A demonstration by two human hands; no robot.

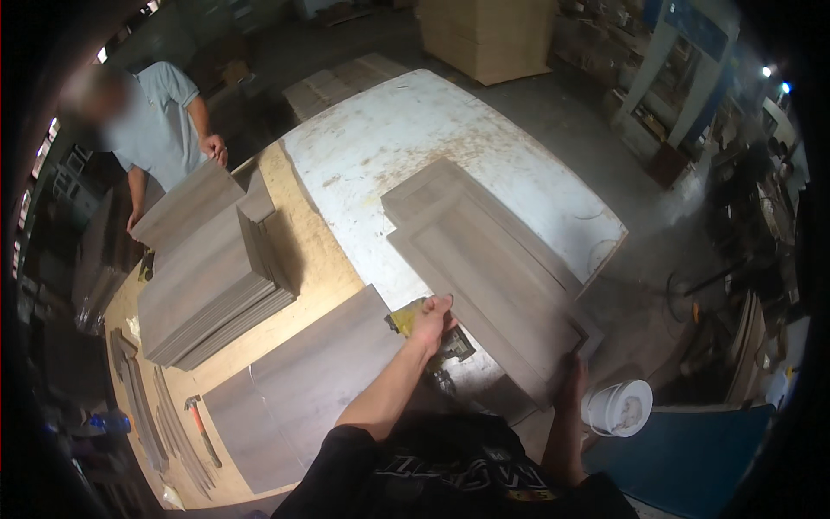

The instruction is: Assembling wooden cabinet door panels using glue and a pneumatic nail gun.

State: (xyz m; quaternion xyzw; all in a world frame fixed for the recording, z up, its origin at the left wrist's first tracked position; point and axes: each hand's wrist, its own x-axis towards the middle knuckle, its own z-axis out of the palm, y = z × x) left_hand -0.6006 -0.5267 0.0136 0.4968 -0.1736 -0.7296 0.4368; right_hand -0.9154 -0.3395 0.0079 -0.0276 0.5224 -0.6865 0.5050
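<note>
A brown wood-grain cabinet door [497, 251] with a recessed centre lies slanted in front of me, on top of another brown panel [432, 186]. My left hand [430, 325] is closed at the door's left edge. Just under that hand, a yellow and black tool [400, 318], apparently a nail gun, is partly covered. My right hand [568, 381] grips the door's near right corner; its fingers are blurred and partly hidden by the door.
A stack of brown panels [212, 290] stands left on the plywood top [324, 259]; a co-worker [156, 121] holds a panel behind it. A flat brown sheet [303, 381], a hammer [203, 428] and thin strips lie nearer. A white bucket [618, 408] stands right.
</note>
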